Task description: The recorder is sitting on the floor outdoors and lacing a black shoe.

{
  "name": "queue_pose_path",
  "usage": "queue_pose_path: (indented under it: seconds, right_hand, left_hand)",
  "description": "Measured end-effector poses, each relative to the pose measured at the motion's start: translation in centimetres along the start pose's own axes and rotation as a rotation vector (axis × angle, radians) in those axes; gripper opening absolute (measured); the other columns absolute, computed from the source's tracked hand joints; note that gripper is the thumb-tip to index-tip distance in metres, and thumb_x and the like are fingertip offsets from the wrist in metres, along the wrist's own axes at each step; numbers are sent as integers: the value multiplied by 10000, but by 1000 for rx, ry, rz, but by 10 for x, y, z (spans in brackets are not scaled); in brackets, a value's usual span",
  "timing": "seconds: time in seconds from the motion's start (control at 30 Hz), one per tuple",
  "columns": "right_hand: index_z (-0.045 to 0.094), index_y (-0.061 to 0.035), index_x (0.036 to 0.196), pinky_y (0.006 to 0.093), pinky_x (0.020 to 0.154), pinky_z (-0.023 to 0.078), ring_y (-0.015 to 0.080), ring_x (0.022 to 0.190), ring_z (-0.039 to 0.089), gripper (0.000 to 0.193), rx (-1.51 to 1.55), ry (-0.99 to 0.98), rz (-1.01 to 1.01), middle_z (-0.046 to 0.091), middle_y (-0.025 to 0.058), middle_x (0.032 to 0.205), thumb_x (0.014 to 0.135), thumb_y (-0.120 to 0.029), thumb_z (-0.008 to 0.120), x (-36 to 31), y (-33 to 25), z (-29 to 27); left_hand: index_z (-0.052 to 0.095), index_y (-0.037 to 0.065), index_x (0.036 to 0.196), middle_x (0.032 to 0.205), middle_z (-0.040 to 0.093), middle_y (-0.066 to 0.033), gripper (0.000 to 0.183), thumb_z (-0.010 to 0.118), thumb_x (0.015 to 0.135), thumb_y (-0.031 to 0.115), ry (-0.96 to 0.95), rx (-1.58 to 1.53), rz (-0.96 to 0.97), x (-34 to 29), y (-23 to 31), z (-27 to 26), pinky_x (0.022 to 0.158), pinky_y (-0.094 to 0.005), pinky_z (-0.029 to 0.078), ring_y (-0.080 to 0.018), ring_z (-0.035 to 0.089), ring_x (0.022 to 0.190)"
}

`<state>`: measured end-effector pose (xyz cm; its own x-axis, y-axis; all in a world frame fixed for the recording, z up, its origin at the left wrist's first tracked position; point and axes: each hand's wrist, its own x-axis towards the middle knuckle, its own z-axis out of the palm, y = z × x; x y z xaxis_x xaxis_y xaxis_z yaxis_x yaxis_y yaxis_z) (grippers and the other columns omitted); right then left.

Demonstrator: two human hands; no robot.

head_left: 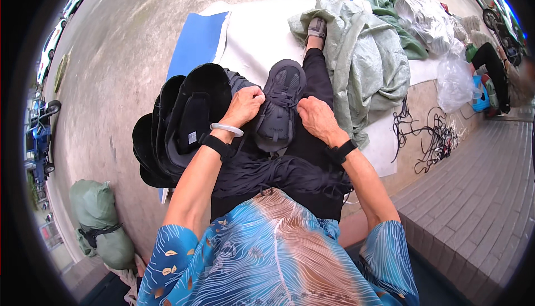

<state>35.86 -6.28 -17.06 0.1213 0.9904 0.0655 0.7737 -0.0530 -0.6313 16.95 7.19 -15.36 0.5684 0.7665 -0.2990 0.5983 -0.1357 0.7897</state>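
Observation:
A dark grey lace-up sneaker (284, 80) rests on my lap, its toe pointing away from me and its heel nearest me. My left hand (245, 105) is closed in a pinch at the left side of its lacing. On the opposite side, my right hand (320, 119) pinches too, with a stretch of the dark shoelace (282, 96) running toward its fingertips. The lace ends inside both pinches are mostly hidden. Across my thighs lies a thick bundle of loose dark laces (278, 172). Several black shoe-shaped pieces (207, 91) are stacked left of my left forearm.
Ahead lie a white sheet (253, 33) and a blue panel (200, 41). A grey-green tarp (368, 55) covers the right, beside tangled dark cords (437, 142). A stuffed green sack (103, 222) sits back left. Another person (490, 69) is at far right, near a clear plastic bag (452, 83).

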Motion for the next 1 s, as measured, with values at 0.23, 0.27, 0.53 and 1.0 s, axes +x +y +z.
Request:
queue_pose_path:
  seconds: [0.23, 0.27, 0.53, 1.0]
  right_hand:
    - [601, -35, 826, 461, 715, 477, 374, 815, 596, 133, 66, -24, 67, 590, 175, 810, 848, -153, 547, 4, 0, -3]
    - [601, -35, 826, 461, 715, 477, 374, 815, 596, 133, 71, -13, 68, 590, 175, 810, 848, -153, 547, 5, -1, -3]
    - [597, -14, 793, 469, 730, 476, 400, 790, 596, 179, 52, -30, 92, 595, 202, 763, 854, -168, 529, 13, -4, 7]
    - [530, -3, 885, 370, 586, 524, 316, 709, 628, 294, -279, -19, 121, 511, 149, 880, 822, -252, 674, -18, -56, -6]
  left_hand:
    - [596, 12, 807, 675, 535, -23, 190, 593, 865, 193, -44, -174, -241, -1, 0, 1, 594, -270, 444, -103, 527, 668]
    - [596, 12, 807, 675, 535, -23, 190, 593, 865, 193, -54, -176, -240, -1, 0, 0, 594, -270, 444, -103, 527, 668]
    - [615, -11, 884, 834, 627, -168, 213, 568, 864, 196, 59, 128, 126, -4, 1, 3, 743, -363, 462, -310, 605, 821]
    - [607, -6, 854, 881, 618, -183, 144, 540, 850, 121, 212, 299, 280, -4, 6, 14, 749, -407, 471, -364, 599, 856]
